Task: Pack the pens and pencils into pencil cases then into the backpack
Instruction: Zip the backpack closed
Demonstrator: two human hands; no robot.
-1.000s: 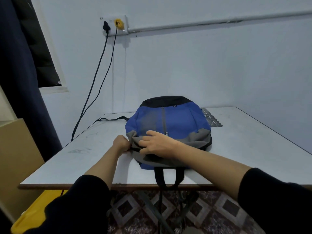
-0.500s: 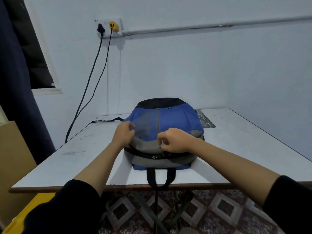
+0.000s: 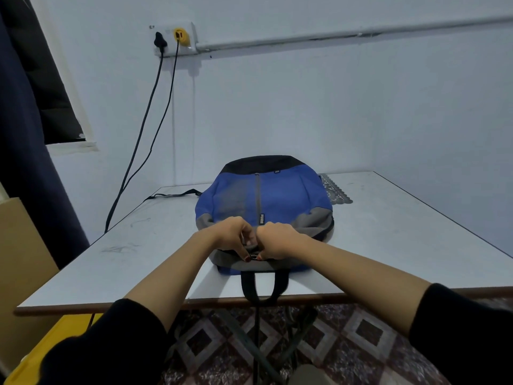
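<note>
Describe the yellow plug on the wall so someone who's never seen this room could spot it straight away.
Look at the wall behind the table with the blue backpack, then up and left to the white socket plate where the conduit ends. Two plugs sit in it side by side: the yellow plug is on the right, and its neighbour is a black plug.

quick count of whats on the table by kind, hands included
backpack: 1
mat: 1
hands: 2, left hand and right hand, both pinching the backpack's near end
total: 4
</note>
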